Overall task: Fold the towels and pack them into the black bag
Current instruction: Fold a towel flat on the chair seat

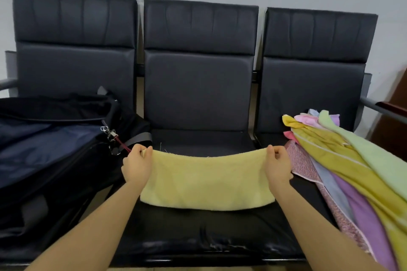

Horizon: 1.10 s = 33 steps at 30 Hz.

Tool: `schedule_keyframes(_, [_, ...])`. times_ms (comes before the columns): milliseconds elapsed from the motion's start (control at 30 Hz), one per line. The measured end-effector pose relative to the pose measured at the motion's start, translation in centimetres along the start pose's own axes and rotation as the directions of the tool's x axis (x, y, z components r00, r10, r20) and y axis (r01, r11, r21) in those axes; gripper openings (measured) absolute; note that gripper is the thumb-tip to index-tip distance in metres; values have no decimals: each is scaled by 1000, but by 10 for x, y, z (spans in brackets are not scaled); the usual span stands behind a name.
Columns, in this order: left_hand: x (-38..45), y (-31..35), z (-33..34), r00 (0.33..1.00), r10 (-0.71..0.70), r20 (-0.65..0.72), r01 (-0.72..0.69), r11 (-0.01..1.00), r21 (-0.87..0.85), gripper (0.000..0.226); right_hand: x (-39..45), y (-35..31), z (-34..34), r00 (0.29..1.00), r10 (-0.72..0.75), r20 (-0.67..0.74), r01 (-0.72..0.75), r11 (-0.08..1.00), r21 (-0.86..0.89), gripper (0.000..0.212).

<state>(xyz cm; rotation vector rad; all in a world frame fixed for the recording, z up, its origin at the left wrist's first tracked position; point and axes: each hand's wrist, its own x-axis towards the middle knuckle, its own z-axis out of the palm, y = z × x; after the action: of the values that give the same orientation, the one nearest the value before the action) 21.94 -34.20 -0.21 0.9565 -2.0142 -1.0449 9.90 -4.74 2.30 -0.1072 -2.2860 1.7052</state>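
Left hand (137, 164) and right hand (278, 163) pinch yellow towel (207, 179) corners over middle seat (198, 226)

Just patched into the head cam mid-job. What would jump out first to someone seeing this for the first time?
First, the pale yellow towel stretched over the middle seat, its top corners pinched by the left hand and right hand. Next, the heap of coloured towels draped across the right-hand seat. Last, the black bag lying on the left-hand seat, its top open.
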Motion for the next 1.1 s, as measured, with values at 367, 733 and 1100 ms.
schedule_keyframes(367, [46, -25, 56, 962, 254, 100, -272, 869, 412, 25, 45, 42, 46, 997, -53, 59, 69, 943, -326, 21])
schedule_keyframes(733, [64, -27, 99, 928, 352, 119, -354, 741, 571, 25, 66, 63, 80, 973, -223, 57, 213, 776, -593, 22])
schedule_keyframes(1100, [-18, -36, 98, 699, 8, 715, -587, 577, 567, 59, 2, 76, 68, 676, 6, 737, 702, 299, -646, 57])
